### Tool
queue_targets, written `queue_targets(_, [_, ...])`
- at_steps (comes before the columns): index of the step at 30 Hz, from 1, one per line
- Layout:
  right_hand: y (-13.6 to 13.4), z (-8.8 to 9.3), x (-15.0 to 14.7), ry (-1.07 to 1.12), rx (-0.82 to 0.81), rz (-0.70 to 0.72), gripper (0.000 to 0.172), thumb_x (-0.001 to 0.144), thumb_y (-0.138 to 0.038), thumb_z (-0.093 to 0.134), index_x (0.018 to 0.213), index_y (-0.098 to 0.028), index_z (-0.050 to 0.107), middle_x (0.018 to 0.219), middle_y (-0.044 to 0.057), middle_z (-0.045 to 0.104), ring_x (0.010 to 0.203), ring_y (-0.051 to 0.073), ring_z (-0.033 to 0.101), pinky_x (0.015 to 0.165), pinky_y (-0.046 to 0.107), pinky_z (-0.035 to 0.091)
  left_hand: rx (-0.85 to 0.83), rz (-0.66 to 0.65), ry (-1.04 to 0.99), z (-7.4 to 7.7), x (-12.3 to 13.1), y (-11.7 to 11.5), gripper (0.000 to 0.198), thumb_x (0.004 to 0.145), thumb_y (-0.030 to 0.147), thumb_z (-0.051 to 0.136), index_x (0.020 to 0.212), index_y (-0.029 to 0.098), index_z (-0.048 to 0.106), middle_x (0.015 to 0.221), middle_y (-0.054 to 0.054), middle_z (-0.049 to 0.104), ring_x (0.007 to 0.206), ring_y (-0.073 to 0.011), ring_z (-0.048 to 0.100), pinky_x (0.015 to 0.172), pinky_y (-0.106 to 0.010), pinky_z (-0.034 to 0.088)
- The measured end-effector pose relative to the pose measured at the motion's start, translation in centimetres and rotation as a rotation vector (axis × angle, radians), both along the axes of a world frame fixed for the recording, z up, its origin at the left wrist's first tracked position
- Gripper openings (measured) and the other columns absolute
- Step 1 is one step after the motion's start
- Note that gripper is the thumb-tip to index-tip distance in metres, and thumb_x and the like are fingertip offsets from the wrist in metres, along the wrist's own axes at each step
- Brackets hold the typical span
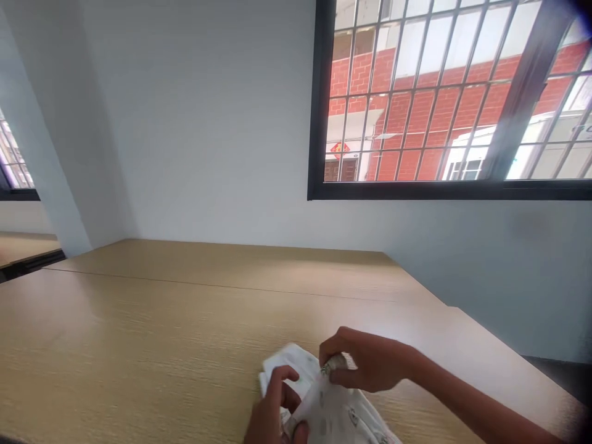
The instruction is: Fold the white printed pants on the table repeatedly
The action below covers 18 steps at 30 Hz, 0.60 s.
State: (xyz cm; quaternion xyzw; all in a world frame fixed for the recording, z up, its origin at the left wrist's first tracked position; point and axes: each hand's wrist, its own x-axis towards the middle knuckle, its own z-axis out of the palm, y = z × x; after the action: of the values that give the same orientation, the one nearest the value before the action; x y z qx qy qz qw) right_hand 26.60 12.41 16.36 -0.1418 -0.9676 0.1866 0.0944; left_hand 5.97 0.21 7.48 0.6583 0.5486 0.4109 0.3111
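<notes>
A white printed cloth (319,404), perhaps a garment, lies bunched and partly folded at the table's near edge. One flat folded part shows at its upper left. My right hand (365,364) comes in from the right, its thumb and fingers pinching a raised beige edge of the fabric. Lower down on the left, my left hand (277,407) has curled fingers, with the thumb and fingertips closed on the cloth's near left edge. The bottom of the cloth is cut off by the frame.
The cloth rests on a wide pale wooden table (161,345) with a thin seam (222,285) running across it. Behind stands a plain wall (208,123). A barred window (416,105) with a dark frame is at the upper right.
</notes>
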Motion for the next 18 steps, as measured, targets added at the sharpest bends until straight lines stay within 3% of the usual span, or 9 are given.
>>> queue_targets(2, [-1.0, 2.6, 0.8, 0.050, -0.186, 0.031, 0.015, 0.087, -0.022, 0.059, 0.097, -0.012, 0.065, 0.080, 0.003, 0.062, 0.066, 0.011, 0.052, 0.056, 0.019, 0.037, 0.041, -0.133, -0.226, 3.6, -1.6, -0.5, 0.049, 0.082, 0.022, 0.053, 0.127, 0.020, 0.035, 0.092, -0.004, 0.055, 0.079, -0.0170, 0.054, 0.068, -0.026, 0.042])
queue_targets(4, [-0.8, 4.2, 1.2, 0.066, -0.343, 0.056, 0.023, 0.092, -0.032, 0.058, 0.100, -0.011, 0.064, 0.084, 0.004, 0.061, 0.067, 0.011, 0.050, 0.055, 0.019, 0.037, 0.032, -0.178, -0.236, 6.5, -2.5, 0.3, 0.046, 0.089, 0.028, 0.052, 0.131, 0.025, 0.031, 0.095, -0.002, 0.054, 0.077, -0.0141, 0.052, 0.066, -0.023, 0.041])
queue_targets(6, [0.2, 4.1, 1.5, 0.034, -0.410, -0.003, 0.029, 0.095, -0.038, 0.054, 0.105, -0.012, 0.063, 0.087, 0.006, 0.062, 0.069, 0.013, 0.053, 0.057, 0.021, 0.039, -0.037, -0.228, -0.146, 7.5, -2.7, 2.1, 0.047, 0.092, 0.029, 0.051, 0.134, 0.026, 0.031, 0.096, -0.003, 0.055, 0.075, -0.0134, 0.050, 0.066, -0.023, 0.041])
queue_targets(7, [0.8, 3.4, 1.7, 0.019, -0.404, -0.066, 0.031, 0.095, -0.039, 0.053, 0.108, -0.012, 0.062, 0.088, 0.007, 0.063, 0.071, 0.014, 0.055, 0.059, 0.023, 0.042, -0.059, -0.229, -0.088, 7.1, -2.5, 3.1, 0.049, 0.091, 0.028, 0.051, 0.136, 0.025, 0.032, 0.101, -0.004, 0.055, 0.080, -0.0146, 0.052, 0.069, -0.025, 0.043])
queue_targets(9, [1.6, 0.9, 2.4, 0.041, -0.321, -0.232, 0.035, 0.093, -0.039, 0.051, 0.115, -0.012, 0.059, 0.099, 0.011, 0.063, 0.084, 0.021, 0.058, 0.069, 0.031, 0.047, 0.004, -0.138, 0.042, 4.8, -1.9, 4.7, 0.052, 0.089, 0.027, 0.051, 0.138, 0.021, 0.035, 0.118, -0.010, 0.053, 0.103, -0.0207, 0.053, 0.089, -0.034, 0.044])
queue_targets(11, [1.5, -2.3, 3.2, 0.140, -0.195, -0.358, 0.039, 0.089, -0.037, 0.053, 0.120, -0.012, 0.055, 0.114, 0.015, 0.058, 0.101, 0.026, 0.056, 0.085, 0.041, 0.047, 0.119, -0.030, 0.189, 1.7, -1.2, 5.3, 0.055, 0.086, 0.026, 0.052, 0.139, 0.018, 0.039, 0.136, -0.014, 0.044, 0.128, -0.0256, 0.039, 0.109, -0.043, 0.030])
queue_targets(14, [-0.4, -6.9, 3.9, 0.191, -0.097, -0.365, 0.050, 0.077, -0.033, 0.068, 0.123, -0.016, 0.058, 0.128, 0.014, 0.050, 0.120, 0.029, 0.046, 0.103, 0.046, 0.039, 0.076, -0.118, 0.381, -1.8, 0.0, 4.4, 0.064, 0.079, 0.032, 0.061, 0.140, 0.017, 0.045, 0.146, -0.013, 0.040, 0.138, -0.0315, 0.027, 0.115, -0.049, 0.019])
queue_targets(16, [-2.3, -9.0, 3.8, 0.135, -0.043, -0.377, 0.060, 0.072, -0.033, 0.076, 0.128, -0.018, 0.060, 0.131, 0.013, 0.050, 0.125, 0.031, 0.042, 0.108, 0.048, 0.034, -0.008, -0.201, 0.479, -2.5, 0.6, 3.5, 0.073, 0.075, 0.034, 0.066, 0.143, 0.018, 0.045, 0.149, -0.012, 0.039, 0.139, -0.0354, 0.024, 0.113, -0.053, 0.017])
queue_targets(18, [-4.1, -10.2, 3.5, 0.115, 0.011, -0.450, 0.056, 0.076, -0.033, 0.076, 0.129, -0.019, 0.061, 0.131, 0.013, 0.052, 0.126, 0.031, 0.040, 0.109, 0.048, 0.032, -0.039, -0.207, 0.533, -2.3, 1.0, 2.7, 0.075, 0.073, 0.029, 0.066, 0.144, 0.018, 0.044, 0.147, -0.012, 0.042, 0.138, -0.0358, 0.026, 0.112, -0.054, 0.018])
